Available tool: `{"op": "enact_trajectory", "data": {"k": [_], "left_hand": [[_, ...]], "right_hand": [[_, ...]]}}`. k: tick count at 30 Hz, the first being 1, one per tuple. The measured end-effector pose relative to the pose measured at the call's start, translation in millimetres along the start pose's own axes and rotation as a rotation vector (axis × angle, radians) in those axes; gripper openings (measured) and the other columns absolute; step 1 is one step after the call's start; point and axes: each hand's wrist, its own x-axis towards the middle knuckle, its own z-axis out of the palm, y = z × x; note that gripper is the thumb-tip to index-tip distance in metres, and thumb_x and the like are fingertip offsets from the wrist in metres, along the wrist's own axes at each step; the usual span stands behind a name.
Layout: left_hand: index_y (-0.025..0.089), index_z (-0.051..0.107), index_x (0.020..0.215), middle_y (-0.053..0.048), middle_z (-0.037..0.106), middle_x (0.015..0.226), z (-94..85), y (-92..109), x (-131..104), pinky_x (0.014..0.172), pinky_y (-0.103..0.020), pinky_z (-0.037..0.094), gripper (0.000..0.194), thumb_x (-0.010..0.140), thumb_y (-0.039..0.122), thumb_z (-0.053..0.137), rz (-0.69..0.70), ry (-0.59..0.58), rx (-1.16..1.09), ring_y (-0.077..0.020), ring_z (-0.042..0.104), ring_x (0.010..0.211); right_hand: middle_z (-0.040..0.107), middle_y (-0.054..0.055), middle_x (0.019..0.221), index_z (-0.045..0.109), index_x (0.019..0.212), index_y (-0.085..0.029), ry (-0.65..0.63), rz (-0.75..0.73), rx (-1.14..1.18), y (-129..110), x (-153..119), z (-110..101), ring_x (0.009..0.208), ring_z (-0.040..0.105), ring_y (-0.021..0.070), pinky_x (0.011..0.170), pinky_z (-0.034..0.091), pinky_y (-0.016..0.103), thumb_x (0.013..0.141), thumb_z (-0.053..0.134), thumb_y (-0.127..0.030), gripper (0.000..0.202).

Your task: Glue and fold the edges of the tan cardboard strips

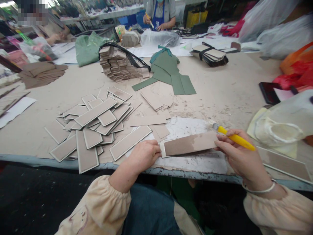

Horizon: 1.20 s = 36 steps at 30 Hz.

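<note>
A long brown strip, darker over much of its left part, stretches between my two hands above a white paper sheet. My left hand is closed on its left end, where a pale edge shows. My right hand pinches the strip's right end and also holds a yellow-handled brush, its bristle end pointing left. Close to my left hand lies a beige panel with pale edging. Farther left is a loose pile of similar edged panels.
Plain beige strips lie beyond my hands. A tied bundle of beige pieces and green pieces stand farther back. At right are a plastic-lined container, a dark phone-like object and an edged panel. Co-workers sit across the table.
</note>
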Motion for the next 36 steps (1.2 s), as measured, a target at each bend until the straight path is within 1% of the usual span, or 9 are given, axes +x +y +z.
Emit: {"op": "enact_trajectory", "data": {"k": [3, 8, 15, 21, 28, 32, 36], "left_hand": [[0.022, 0.072, 0.084, -0.003, 0.065, 0.085, 0.2, -1, 0, 0.068, -0.022, 0.043, 0.02, 0.087, 0.023, 0.052, 0.021, -0.004, 0.008, -0.0148, 0.061, 0.079], [0.023, 0.072, 0.087, -0.002, 0.066, 0.088, -0.1, -2, 1, 0.07, -0.022, 0.043, 0.02, 0.088, 0.021, 0.052, 0.05, -0.005, -0.016, -0.0142, 0.061, 0.081], [0.024, 0.071, 0.088, -0.001, 0.065, 0.093, -0.3, -1, 0, 0.073, -0.022, 0.044, 0.021, 0.089, 0.021, 0.05, 0.057, -0.011, -0.014, -0.0141, 0.061, 0.083], [0.023, 0.071, 0.087, -0.003, 0.064, 0.089, 0.4, -1, 0, 0.071, -0.023, 0.044, 0.022, 0.088, 0.02, 0.049, 0.059, -0.033, 0.038, -0.0149, 0.06, 0.082], [0.02, 0.069, 0.08, -0.005, 0.061, 0.087, -1.8, 3, -1, 0.072, -0.024, 0.044, 0.022, 0.088, 0.019, 0.049, 0.047, -0.047, 0.082, -0.015, 0.058, 0.079], [0.02, 0.069, 0.081, -0.004, 0.06, 0.084, -2.7, 3, -2, 0.07, -0.024, 0.043, 0.021, 0.087, 0.018, 0.049, 0.04, -0.061, 0.099, -0.0151, 0.057, 0.077], [0.02, 0.068, 0.082, -0.005, 0.061, 0.089, -3.5, 5, -2, 0.075, -0.027, 0.045, 0.021, 0.088, 0.019, 0.048, 0.04, -0.061, 0.098, -0.0163, 0.056, 0.081]], "right_hand": [[0.063, -0.003, 0.079, 0.052, 0.088, -0.028, 0.003, 0.0, 0.025, -3, -1, 1, 0.068, 0.061, 0.0152, 0.057, 0.056, 0.028, 0.059, 0.081, -0.026, 0.041], [0.064, -0.003, 0.078, 0.051, 0.086, -0.027, -0.009, 0.021, 0.029, -2, -2, 7, 0.067, 0.06, 0.0145, 0.057, 0.056, 0.028, 0.059, 0.08, -0.027, 0.04], [0.065, -0.004, 0.076, 0.051, 0.084, -0.026, -0.018, -0.001, -0.021, 5, 3, 8, 0.066, 0.061, 0.0138, 0.058, 0.056, 0.028, 0.06, 0.078, -0.025, 0.036], [0.065, -0.004, 0.073, 0.051, 0.082, -0.025, -0.008, -0.024, -0.073, 4, 6, 10, 0.062, 0.061, 0.0137, 0.054, 0.054, 0.026, 0.058, 0.079, -0.023, 0.036], [0.066, -0.002, 0.077, 0.052, 0.085, -0.026, -0.01, -0.063, -0.138, 11, 7, 8, 0.073, 0.065, 0.0166, 0.057, 0.054, 0.025, 0.061, 0.076, -0.022, 0.034], [0.066, -0.002, 0.078, 0.052, 0.085, -0.027, -0.02, -0.066, -0.157, 11, 7, 8, 0.074, 0.065, 0.0165, 0.059, 0.054, 0.025, 0.063, 0.075, -0.023, 0.032], [0.065, -0.001, 0.079, 0.052, 0.084, -0.027, -0.013, -0.056, -0.177, 9, 6, 9, 0.076, 0.064, 0.0175, 0.06, 0.054, 0.026, 0.062, 0.075, -0.023, 0.032]]}}
